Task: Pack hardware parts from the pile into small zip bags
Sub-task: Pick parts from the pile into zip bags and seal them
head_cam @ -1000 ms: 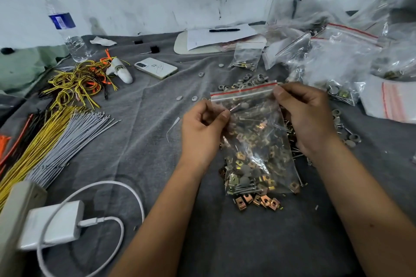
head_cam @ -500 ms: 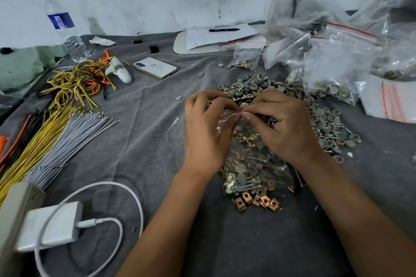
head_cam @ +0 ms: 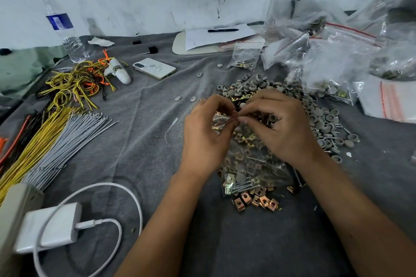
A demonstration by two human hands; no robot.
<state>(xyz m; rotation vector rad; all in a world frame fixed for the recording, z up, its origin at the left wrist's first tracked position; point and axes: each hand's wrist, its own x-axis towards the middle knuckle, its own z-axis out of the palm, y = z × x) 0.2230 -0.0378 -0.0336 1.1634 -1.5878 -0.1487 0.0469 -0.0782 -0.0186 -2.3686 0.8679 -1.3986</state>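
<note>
Pinching still, both hands (head_cam: 243, 128) together at zip bag (head_cam: 252, 164) seal.

A clear plastic water bottle with a blue label (head_cam: 63, 29) stands at the back left of the worktop, near a white phone (head_cam: 154, 68) lying flat. Bunches of yellow wires (head_cam: 33, 144) and grey wires (head_cam: 67, 141) lie side by side on the left. A white charger block (head_cam: 50, 227) with a looped white cable (head_cam: 126, 195) sits at the front left.

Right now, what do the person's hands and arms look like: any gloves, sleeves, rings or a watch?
Both the left hand and the right hand are bare: no gloves, and no rings visible on the fingers. Both forearms are uncovered to the frame edge, with no sleeve, watch or wristband in view.
</note>
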